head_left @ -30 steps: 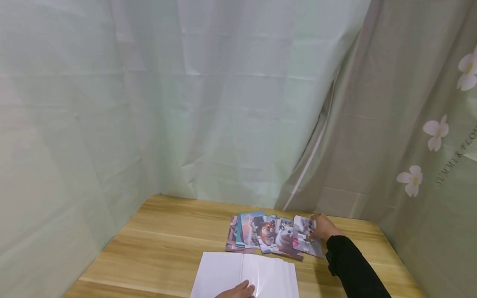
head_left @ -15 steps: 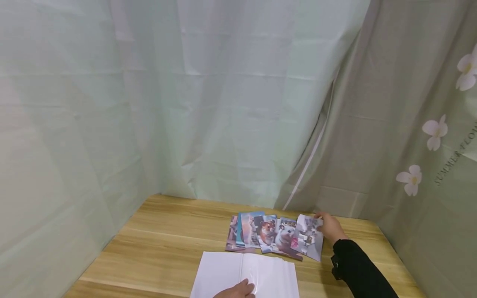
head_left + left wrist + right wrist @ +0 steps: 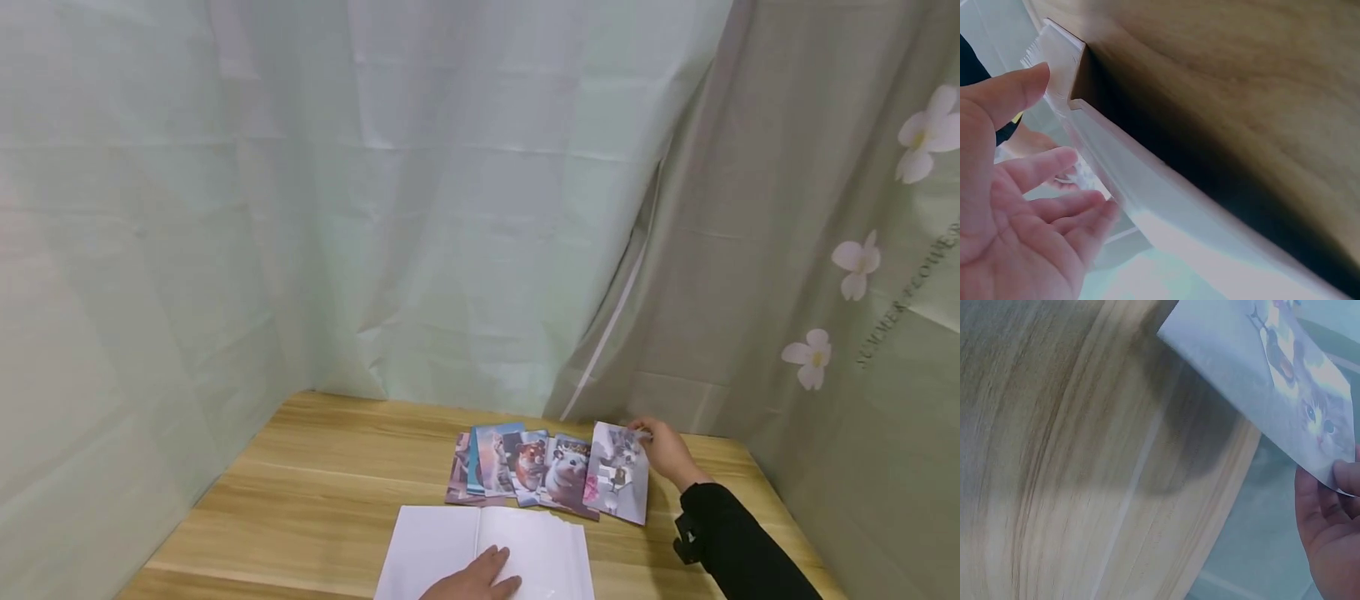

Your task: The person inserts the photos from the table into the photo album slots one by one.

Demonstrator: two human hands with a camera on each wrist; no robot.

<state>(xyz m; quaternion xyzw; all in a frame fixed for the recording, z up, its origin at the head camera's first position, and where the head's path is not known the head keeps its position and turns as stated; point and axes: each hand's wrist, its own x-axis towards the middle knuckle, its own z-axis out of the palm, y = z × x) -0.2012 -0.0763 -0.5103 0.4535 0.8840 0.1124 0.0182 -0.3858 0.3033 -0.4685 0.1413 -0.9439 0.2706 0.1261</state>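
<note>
My right hand (image 3: 667,454) pinches a cat photo card (image 3: 617,475) by its upper right corner, thumb on the picture side. In the right wrist view the cat card (image 3: 1254,381) is tilted above the table, casting a shadow. My left hand (image 3: 472,577) rests with relaxed fingers on the open white album (image 3: 427,542), near its spine. In the left wrist view the left hand (image 3: 1035,187) has its fingers spread along the album's edge (image 3: 1122,175). Several animal picture cards (image 3: 528,467) lie overlapping behind the album, left of the held card.
The wooden table (image 3: 300,492) carries the album and cards. Pale curtains (image 3: 465,208) hang along the back and left side, with a flower-printed curtain (image 3: 885,333) on the right. A black sleeve (image 3: 742,533) covers the right arm.
The right hand has lifted the cat card and drawn it off the row, turning it more upright. The left hand has slid slightly up the album page. The head view has shifted slightly.
</note>
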